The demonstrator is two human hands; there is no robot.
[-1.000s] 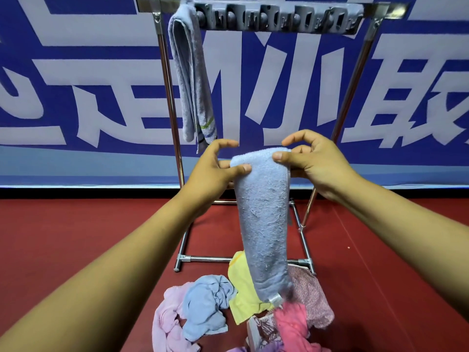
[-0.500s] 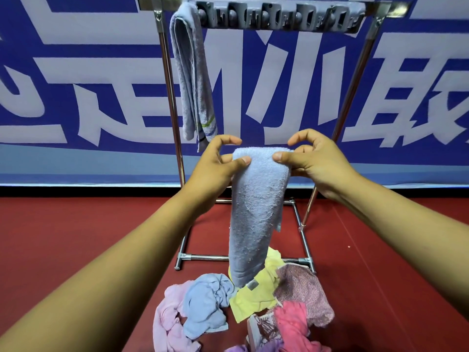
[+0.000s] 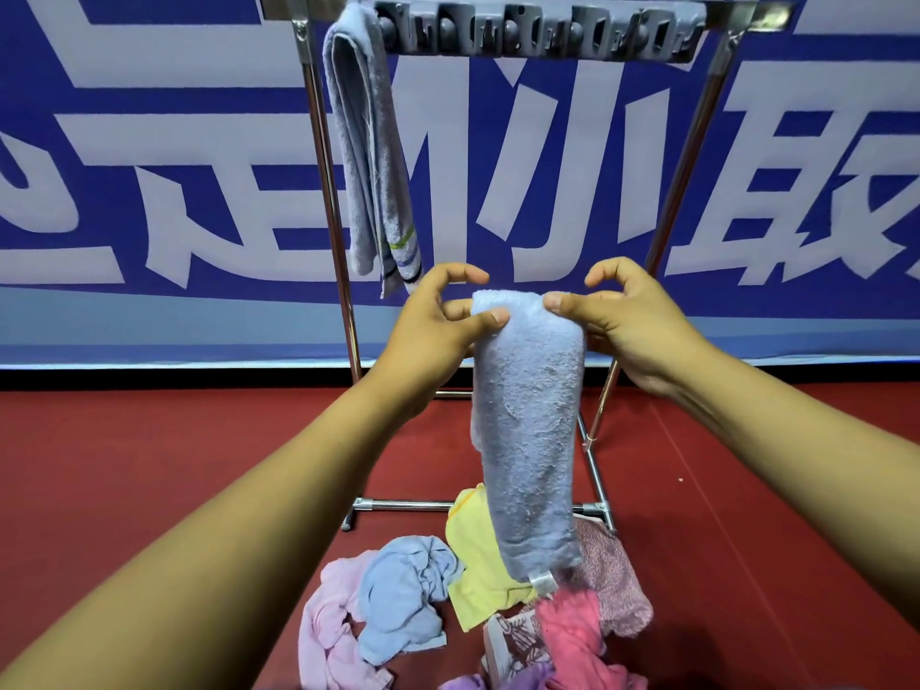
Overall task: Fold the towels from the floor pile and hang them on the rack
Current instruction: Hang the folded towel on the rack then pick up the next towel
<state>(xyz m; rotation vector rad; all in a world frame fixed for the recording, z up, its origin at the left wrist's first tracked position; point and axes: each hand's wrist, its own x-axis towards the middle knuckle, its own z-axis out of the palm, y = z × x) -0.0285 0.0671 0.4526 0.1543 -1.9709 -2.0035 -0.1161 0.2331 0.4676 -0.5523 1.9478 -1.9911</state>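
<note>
Red floor [image 3: 149,465], blue banner [image 3: 149,191] with large white characters behind. Left hand [image 3: 433,331] pinches the top left corner of a folded light blue towel [image 3: 527,430], thumb in front, other fingers curled behind and above. Right hand [image 3: 627,321] pinches the top right corner the same way, thumb pressed on the front face. Towel hangs straight down between the two hands as a narrow strip, its lower end with a white tag just above the floor pile [image 3: 473,605]. Pile sits below both hands: pink, blue, yellow, speckled pink, hot pink and purple cloths, crumpled. Metal rack [image 3: 323,201] stands beyond the hands, base bar just behind the pile. Above the left hand a folded grey-blue towel [image 3: 368,156] with a striped end hangs over the top bar. Grey clip strip [image 3: 542,32] runs along that bar, above and beyond both hands.
</note>
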